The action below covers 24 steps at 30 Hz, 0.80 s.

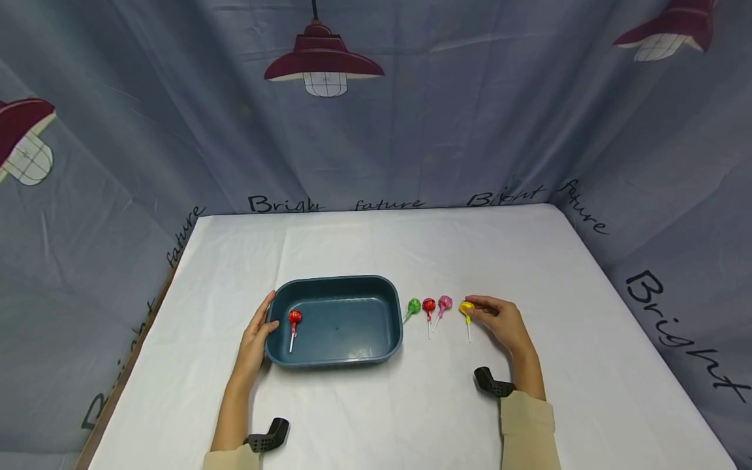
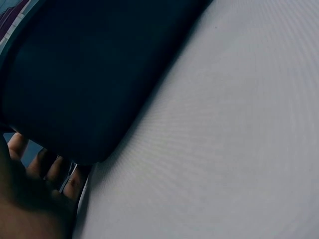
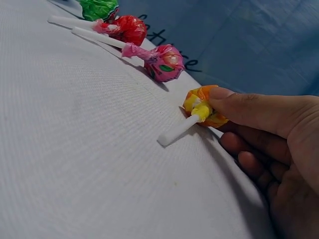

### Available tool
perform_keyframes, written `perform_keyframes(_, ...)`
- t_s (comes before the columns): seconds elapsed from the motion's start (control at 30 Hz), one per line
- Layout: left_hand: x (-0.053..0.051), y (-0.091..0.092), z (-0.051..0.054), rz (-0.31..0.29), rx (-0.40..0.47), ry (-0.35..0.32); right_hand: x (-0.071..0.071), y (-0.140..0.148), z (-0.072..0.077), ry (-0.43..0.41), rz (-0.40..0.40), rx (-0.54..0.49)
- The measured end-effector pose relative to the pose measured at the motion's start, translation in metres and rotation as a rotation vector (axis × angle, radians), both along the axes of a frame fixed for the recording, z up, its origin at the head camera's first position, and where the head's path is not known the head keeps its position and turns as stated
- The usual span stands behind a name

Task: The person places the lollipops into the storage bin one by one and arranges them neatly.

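Observation:
A dark blue-green tray (image 1: 337, 359) lies on the white-covered table, with one red lollipop (image 1: 295, 317) inside near its left end. My left hand (image 1: 254, 343) grips the tray's left end, thumb at the rim and fingers along the outer wall. In the right wrist view, the right hand (image 3: 279, 134) pinches the wrapped head of a yellow lollipop (image 3: 199, 107), its white stick pointing down toward the cloth. To the left of that hand lie a pink lollipop (image 1: 445, 303), another red lollipop (image 1: 429, 305) and a green lollipop (image 1: 414, 306), the green one closest to the tray.
White cloth (image 1: 376, 418) covers the table. Grey-blue curtains (image 1: 446, 117) printed with lamps and lettering hang behind it and at both sides. A black wrist camera (image 1: 267, 436) sits on the left wrist and another black camera (image 1: 492, 384) on the right.

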State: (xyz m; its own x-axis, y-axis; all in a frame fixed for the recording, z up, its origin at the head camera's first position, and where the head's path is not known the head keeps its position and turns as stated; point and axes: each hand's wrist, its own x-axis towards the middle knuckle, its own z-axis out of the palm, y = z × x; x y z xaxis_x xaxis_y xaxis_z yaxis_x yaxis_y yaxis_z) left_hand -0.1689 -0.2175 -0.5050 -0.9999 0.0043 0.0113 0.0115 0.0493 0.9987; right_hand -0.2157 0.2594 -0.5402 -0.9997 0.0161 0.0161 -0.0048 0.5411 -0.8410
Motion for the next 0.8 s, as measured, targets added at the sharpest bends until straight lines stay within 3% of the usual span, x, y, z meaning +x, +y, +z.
perform_keyframes(0.8, 0.0003, 0.0005, 0.0009, 0.009, 0.000, -0.009, 0.0023, -0.0025, 0.0017, 0.029, -0.024, -0.038)
